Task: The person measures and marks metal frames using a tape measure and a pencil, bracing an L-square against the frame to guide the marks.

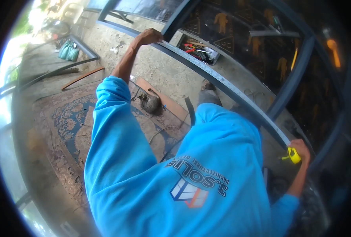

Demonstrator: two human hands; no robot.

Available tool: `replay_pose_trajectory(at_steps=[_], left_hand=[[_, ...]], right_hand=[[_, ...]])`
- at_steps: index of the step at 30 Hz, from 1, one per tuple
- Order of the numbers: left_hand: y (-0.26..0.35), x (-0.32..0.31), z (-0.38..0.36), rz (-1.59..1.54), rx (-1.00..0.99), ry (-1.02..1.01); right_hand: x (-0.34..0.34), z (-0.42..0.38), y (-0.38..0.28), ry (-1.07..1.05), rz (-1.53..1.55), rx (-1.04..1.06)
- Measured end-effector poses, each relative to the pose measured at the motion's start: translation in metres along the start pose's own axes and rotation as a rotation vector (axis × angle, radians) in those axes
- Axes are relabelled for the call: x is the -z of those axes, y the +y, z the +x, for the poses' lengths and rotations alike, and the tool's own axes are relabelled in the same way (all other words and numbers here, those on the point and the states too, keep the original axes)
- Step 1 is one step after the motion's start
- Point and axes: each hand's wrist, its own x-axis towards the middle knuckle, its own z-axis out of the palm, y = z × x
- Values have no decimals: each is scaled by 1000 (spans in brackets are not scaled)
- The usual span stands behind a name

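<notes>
A tape measure's pale blade (219, 78) is stretched along a dark metal bar (195, 68) that runs from upper left to lower right. My left hand (149, 36) is at the blade's far end, its fingers closed down over the blade and the bar's edge. In my right hand (300, 150) is the yellow tape measure case (292, 155), gripped at the bar's lower right end. The blade lies flat against the bar between both hands. The fingertips of my left hand are partly hidden.
More dark frame members (292, 81) join the bar on its far side. Beneath it sits a tray of hand tools (197, 49). A cat (151, 102) lies curled on the patterned rug (71, 118). A green bag (69, 51) rests near other frames at left.
</notes>
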Motion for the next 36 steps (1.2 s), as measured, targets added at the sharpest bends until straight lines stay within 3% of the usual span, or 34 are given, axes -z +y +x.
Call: replay_pose_trajectory(at_steps=[1, 2, 3, 5, 6, 9, 13, 16, 25, 30, 36], left_hand=[[-20, -4, 5, 95, -95, -27], [-40, -9, 9, 71, -247, -11], [-37, -9, 9, -22, -81, -62], [-75, -18, 19, -232, -18, -113], [-69, -10, 19, -93, -2, -160], [-58, -9, 9, -227, 92, -60], [-49, -7, 10, -200, 123, -73], [-39, -2, 9, -156, 119, -92], [-57, 0, 15, -246, 158, -165], [-36, 2, 10, -312, 242, -183], [-43, 3, 12, -275, 202, -174]], right_hand=[[12, 26, 52, 78, -110, 157], [15, 25, 41, -34, -86, 159], [7, 19, 30, 48, -169, 225], [12, 15, 28, -31, -281, 264], [4, 5, 12, 11, -318, 215], [-8, -3, -5, 151, -356, 173], [-7, 16, 17, 121, -317, 116], [-13, 22, 35, 224, -362, 202], [-26, 5, 9, 185, -282, 130], [-26, 10, 15, 209, -314, 107], [-29, 14, 20, 219, -331, 100]])
